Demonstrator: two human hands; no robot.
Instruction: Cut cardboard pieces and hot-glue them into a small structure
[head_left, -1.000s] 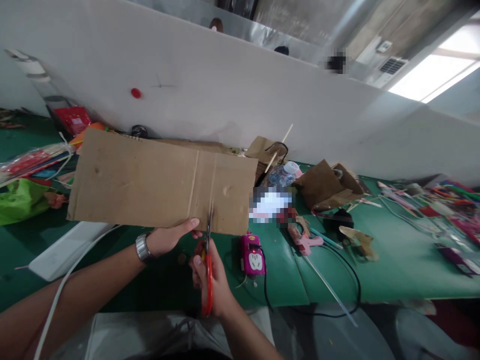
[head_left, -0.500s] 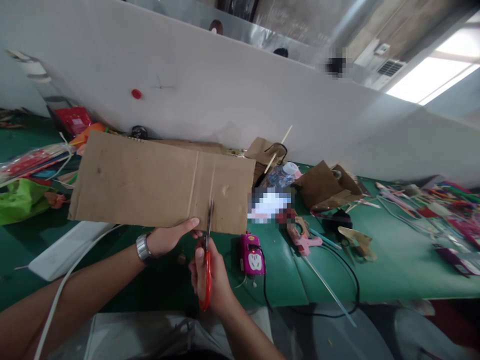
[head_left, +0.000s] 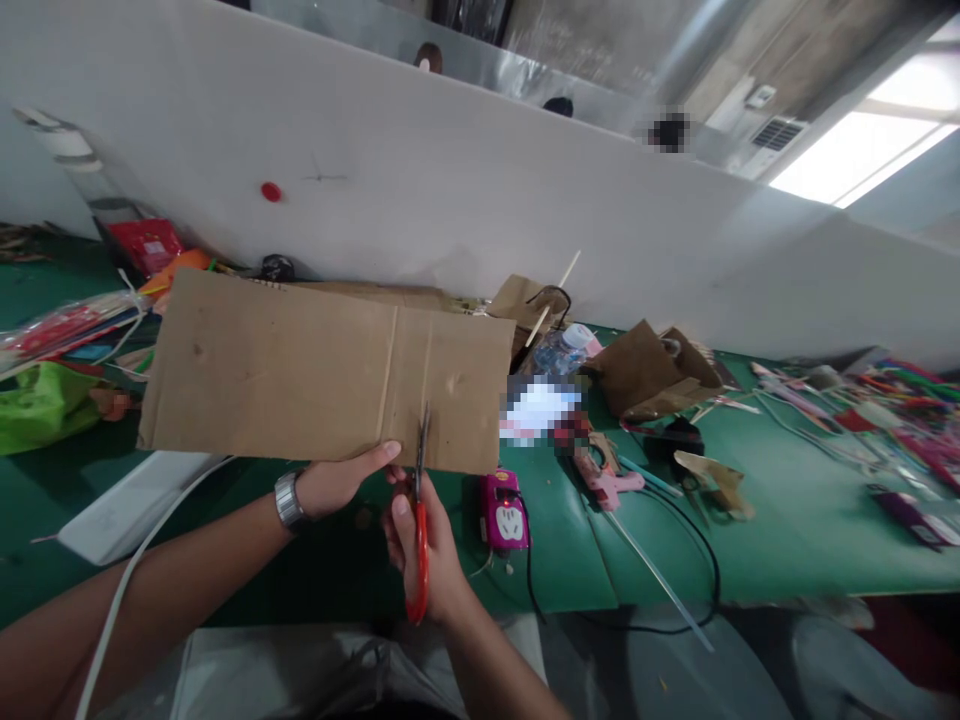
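Observation:
A long flat piece of brown cardboard (head_left: 277, 375) is held up above the table, with creases running across its right half. My left hand (head_left: 345, 480) grips its lower edge, thumb on the near face and the other fingers mostly hidden behind. Red-handled scissors (head_left: 421, 560) are in my right hand (head_left: 435, 550), fingers wrapped round the handles. Their blades point up and lie over the cardboard's lower edge, alongside a crease and just right of my left thumb. Whether the blades have cut into it, I cannot tell.
A magenta power socket box (head_left: 504, 515) stands right of the scissors. Farther right lie a pink glue gun (head_left: 606, 480) with a black cable and a folded cardboard box (head_left: 652, 370). A white power strip (head_left: 135, 505) and cable are at left. A white partition (head_left: 450, 190) closes the back.
The cardboard has shifted very slightly right and down. My right hand and the scissors have moved a little to the right with it; both grips are the same.

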